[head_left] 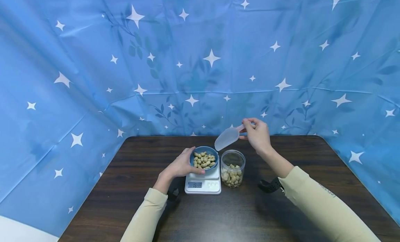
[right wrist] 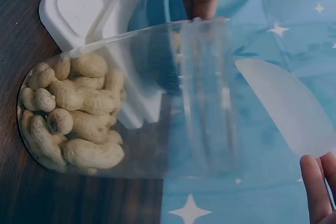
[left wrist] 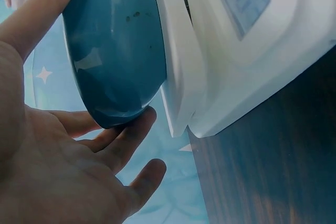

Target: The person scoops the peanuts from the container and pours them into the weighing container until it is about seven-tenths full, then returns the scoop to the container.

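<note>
A blue bowl [head_left: 216, 155] of unshelled peanuts [head_left: 204, 160] sits on the white kitchen scale [head_left: 203, 185]. My left hand [head_left: 182, 163] grips it from the left, thumb at the near rim and fingers round the far side; the left wrist view shows the bowl's outer wall [left wrist: 118, 51] between thumb and fingers. Above and behind the clear jar [head_left: 232, 162], my right hand [head_left: 257, 133] holds a translucent scoop [head_left: 227, 138] by its handle, blade slanting down-left toward the bowl. No peanuts show in the scoop. The jar is lidless, with peanuts [right wrist: 73, 111] in its lower part.
The jar stands right beside the scale on a dark wooden table [head_left: 125, 200]. The scale's display [head_left: 195, 185] is lit with small digits. Behind the table's far edge hangs a blue curtain [head_left: 200, 78] with white stars.
</note>
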### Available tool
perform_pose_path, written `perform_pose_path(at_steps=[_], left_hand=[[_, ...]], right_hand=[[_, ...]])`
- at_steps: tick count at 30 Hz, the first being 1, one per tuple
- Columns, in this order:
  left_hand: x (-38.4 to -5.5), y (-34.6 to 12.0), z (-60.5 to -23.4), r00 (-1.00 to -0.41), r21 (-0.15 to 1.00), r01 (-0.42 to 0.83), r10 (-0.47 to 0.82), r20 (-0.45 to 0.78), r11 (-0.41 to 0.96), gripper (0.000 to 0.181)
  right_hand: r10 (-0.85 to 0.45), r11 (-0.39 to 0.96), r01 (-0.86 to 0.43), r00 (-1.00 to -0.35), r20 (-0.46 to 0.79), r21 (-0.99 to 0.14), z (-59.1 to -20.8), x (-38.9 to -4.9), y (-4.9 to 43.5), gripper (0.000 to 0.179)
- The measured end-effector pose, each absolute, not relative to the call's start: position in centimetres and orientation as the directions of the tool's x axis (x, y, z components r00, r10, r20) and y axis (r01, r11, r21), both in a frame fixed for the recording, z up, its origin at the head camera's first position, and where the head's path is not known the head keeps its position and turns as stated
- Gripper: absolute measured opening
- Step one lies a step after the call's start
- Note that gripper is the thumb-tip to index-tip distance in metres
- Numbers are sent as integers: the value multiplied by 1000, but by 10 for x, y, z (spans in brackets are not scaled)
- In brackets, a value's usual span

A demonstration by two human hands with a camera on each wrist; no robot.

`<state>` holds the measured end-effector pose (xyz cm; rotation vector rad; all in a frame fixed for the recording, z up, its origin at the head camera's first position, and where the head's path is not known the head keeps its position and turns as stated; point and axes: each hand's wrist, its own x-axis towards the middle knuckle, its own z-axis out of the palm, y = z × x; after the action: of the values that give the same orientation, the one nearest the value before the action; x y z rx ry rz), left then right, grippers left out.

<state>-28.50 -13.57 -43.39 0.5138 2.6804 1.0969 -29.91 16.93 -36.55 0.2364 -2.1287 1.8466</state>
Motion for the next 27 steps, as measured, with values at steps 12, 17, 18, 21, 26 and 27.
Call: perform_pose_path(at_steps=[12,17,18,21,26,27], left_hand=[[-283,-136,-434,-918,719,243,394,-46,651,114],[-283,-138,-435,-921,714,234,386,-55,660,115],[-283,-138,-435,-921,713,235,386,-54,660,115],[-283,-137,-434,-922,714,235,384,-52,659,115],[-284,-137,-435,-919,715,243,392,-47,656,114],[-283,-137,-435,-918,714,244,393,-47,657,114]], right_hand=[[118,185,-314,-933,339,-931,-363,-274,195,36],[120,227,-303,-935,335,-926,-372,-269,197,37],[115,242,-300,-936,334,-923,-374,-268,196,36],[95,286,-299,-937,337,-910,-377,-264,189,35],[78,337,-307,-933,351,-890,-392,-266,183,32],[80,347,-310,-931,357,-885,-394,-266,182,33]])
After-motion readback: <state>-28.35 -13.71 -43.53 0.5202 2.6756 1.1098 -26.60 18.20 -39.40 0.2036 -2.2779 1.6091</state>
